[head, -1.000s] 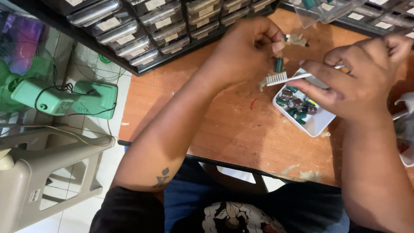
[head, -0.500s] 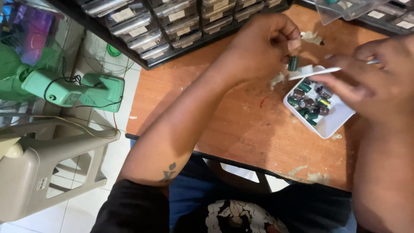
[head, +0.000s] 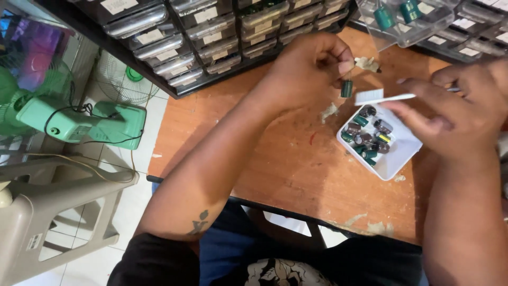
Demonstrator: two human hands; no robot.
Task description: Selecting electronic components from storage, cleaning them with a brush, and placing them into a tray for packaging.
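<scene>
left hand (head: 309,66) pinches a green capacitor (head: 346,88); right hand (head: 455,114) grips a white brush (head: 383,97) (above tray (head: 394,159))

Our right hand (head: 460,114) runs off the frame edge, and the toothbrush (head: 383,97) handle disappears under its fingers.

Bare forearms; a small dark tattoo (head: 199,223) marks the left one. Black printed shirt (head: 159,262), short sleeves, blue trousers (head: 222,249).
</scene>
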